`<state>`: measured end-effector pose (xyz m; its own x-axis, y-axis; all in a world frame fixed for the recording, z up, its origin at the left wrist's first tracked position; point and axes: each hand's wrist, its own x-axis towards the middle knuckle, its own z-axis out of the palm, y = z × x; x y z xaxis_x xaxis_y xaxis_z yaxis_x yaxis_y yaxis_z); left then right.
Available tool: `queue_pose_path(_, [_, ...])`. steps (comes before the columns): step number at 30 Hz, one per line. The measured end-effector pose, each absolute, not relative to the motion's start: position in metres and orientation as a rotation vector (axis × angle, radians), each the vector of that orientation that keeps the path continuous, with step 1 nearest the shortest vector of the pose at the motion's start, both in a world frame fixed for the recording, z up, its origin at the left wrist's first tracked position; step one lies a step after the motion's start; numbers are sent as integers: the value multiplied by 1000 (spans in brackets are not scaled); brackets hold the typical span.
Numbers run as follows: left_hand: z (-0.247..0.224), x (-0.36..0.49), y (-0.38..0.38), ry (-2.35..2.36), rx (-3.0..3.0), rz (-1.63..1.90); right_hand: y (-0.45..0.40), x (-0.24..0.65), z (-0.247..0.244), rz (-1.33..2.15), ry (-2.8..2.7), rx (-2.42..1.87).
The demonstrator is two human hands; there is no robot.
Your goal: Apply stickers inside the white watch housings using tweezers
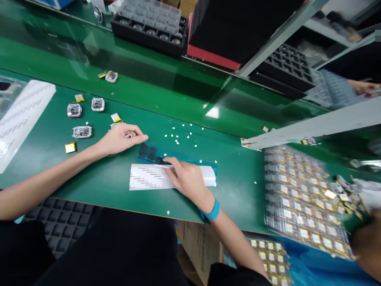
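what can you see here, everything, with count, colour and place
modules: at least four, white-grey, left
flat packs: several, yellow-white, left
printed sheets: two, white, centre and far left
film strip: one, teal with black pieces, centre
bits: many, white, centre
filled trays: stacked, clear, right
black tray: one, top
box: one, black-red, top
carton: one, brown, below table
table: one, green, throughout
another person's hand: one, blurred, top right
wristband: one, blue, right wrist
left hand: one, beside modules
right hand: one, over centre sheet
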<state>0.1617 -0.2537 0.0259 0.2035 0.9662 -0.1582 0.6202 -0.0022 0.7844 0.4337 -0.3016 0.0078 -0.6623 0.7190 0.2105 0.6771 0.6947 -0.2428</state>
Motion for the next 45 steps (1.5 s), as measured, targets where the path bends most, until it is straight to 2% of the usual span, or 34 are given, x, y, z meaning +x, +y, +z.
queue_pose_path(3, [14,157,-263,1446,2110,518,-291,432,2,252,-2574,-1295])
queue_pose_path(7, [11,156,-268,1463,2210,495,-280,427,11,274,-2609,-1325])
queue_pose_path(11, [24,160,-274,1283,1931,730,-283,414,33,292,-2445,-1133])
queue_pose_path(16, [41,171,-287,1141,1714,806,-299,382,43,378,-2387,-900])
queue_pose_path(22, [39,176,-294,1123,1545,840,-304,372,29,463,-2259,-872])
queue_pose_path(28, [33,174,-296,863,1218,741,-298,386,26,283,-2118,-964])
queue_pose_path(45, [29,176,-316,1058,2089,892,-304,391,13,525,-2169,-811])
